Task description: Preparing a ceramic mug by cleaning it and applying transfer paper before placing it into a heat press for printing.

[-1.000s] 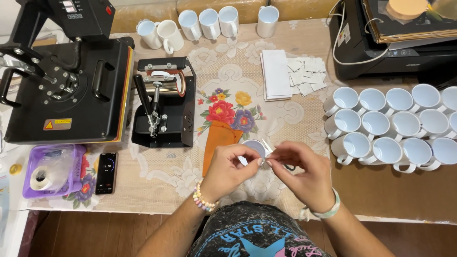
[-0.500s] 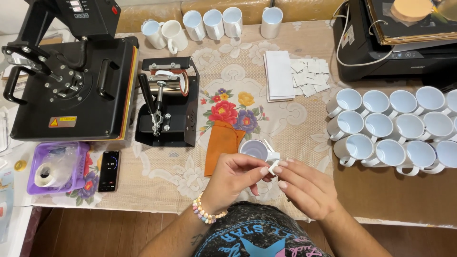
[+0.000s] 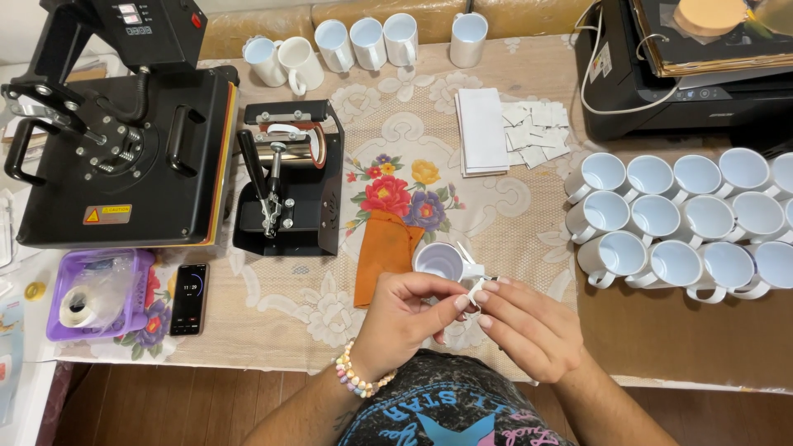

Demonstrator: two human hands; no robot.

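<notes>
Lace-clothed table (image 3: 529,223), wooden floor (image 3: 165,405), even light.

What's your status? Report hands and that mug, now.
Left hand and right hand pinch a small white strip together. White mug stands just beyond, untouched. Orange cloth beside it.

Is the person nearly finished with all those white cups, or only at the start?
It looks like early days. In hand: the left hand and right hand pinch a small white piece beside one white mug on the tablecloth. Left to do: the rows of mugs on the right look plain, and the mug press holds none. Nothing visibly finished shows.
</notes>
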